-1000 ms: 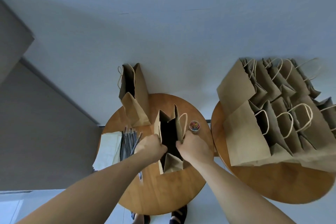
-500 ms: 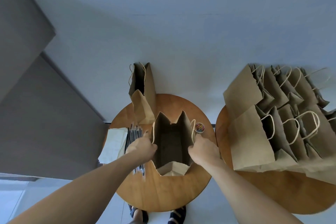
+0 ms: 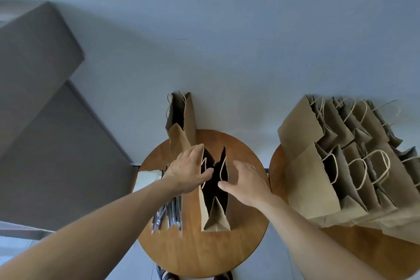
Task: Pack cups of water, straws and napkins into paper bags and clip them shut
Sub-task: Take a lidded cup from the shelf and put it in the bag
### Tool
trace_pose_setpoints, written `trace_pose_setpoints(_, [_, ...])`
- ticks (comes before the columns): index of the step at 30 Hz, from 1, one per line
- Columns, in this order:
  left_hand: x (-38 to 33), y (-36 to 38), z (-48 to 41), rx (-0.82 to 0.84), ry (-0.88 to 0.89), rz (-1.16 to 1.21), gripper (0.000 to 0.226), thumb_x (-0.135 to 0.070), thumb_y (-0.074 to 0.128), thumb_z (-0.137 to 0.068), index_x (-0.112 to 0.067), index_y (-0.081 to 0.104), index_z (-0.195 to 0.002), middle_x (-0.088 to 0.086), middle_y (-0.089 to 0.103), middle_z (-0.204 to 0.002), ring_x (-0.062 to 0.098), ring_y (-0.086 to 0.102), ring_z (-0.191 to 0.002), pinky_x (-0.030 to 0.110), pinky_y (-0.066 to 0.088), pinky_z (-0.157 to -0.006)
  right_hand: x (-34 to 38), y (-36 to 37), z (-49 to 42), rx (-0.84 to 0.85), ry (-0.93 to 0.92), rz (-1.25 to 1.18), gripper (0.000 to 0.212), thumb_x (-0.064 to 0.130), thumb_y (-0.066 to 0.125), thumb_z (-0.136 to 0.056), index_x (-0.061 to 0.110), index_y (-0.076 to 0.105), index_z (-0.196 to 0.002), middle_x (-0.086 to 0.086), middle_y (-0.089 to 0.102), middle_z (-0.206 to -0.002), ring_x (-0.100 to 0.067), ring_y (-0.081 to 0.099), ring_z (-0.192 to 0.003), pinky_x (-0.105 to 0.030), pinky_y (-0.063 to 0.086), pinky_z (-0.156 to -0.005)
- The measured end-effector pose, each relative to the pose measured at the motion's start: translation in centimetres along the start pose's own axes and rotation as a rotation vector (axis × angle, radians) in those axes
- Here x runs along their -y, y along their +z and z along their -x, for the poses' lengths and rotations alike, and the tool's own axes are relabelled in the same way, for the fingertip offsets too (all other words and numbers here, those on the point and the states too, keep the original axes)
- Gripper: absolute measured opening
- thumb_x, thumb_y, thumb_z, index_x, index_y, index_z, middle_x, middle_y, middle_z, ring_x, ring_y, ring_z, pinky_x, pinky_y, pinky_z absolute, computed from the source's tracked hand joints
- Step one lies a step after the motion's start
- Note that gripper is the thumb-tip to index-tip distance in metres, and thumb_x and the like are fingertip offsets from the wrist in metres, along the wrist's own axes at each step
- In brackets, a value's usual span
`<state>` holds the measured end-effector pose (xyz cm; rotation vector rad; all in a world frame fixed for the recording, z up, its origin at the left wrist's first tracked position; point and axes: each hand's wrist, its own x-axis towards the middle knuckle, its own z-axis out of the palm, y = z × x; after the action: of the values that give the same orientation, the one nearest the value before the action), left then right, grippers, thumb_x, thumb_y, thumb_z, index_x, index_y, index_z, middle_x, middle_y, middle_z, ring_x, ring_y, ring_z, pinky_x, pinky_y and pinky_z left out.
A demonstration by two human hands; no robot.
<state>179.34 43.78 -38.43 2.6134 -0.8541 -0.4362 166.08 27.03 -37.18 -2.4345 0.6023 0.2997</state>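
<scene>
While paper bag [image 3: 213,200] stands btwn them, left hand [image 3: 186,171] & right hand [image 3: 246,183] grips released.

Both bare arms reach forward from the near edge. The left hand [image 3: 187,170] is open with fingers spread wide. The right hand [image 3: 246,183] is open too, fingers loosely curled, thumb pointing left.

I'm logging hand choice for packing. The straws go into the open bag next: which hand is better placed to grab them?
Probably the left hand: the straws lie just left of the open bag, under that forearm. The right hand would have to cross over the bag.
</scene>
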Motion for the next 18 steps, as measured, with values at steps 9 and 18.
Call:
trace_pose_setpoints(9, [-0.4, -11.0, -3.1, -0.164, 0.053, -0.289, 0.07, -0.062, 0.041, -0.091, -0.028, 0.027, -0.15, 0.0, 0.034, -0.156, 0.023, 0.029, -0.144, 0.047, 0.028, -0.114, 7.7, -6.7, -1.7, -0.174, -0.275, 0.091, 0.071, 0.058, 0.049, -0.093, 0.022, 0.028, -0.151, 0.0, 0.032, -0.155, -0.021, 0.033, -0.141, -0.042, 0.036, -0.113])
trace_pose_setpoints(18, [4.2, -28.5, 0.9, -0.406, -0.093, -0.422, 0.069, -0.056, 0.047, -0.093, -0.021, 0.032, -0.15, 0.003, 0.036, -0.155, 0.025, 0.03, -0.143, 0.044, 0.03, -0.112, 23.4, -10.3, -4.8, -0.216, -0.57, 0.177, 0.071, 0.055, 0.052, -0.092, 0.018, 0.032, -0.149, -0.002, 0.033, -0.152, -0.023, 0.032, -0.139, -0.04, 0.033, -0.109])
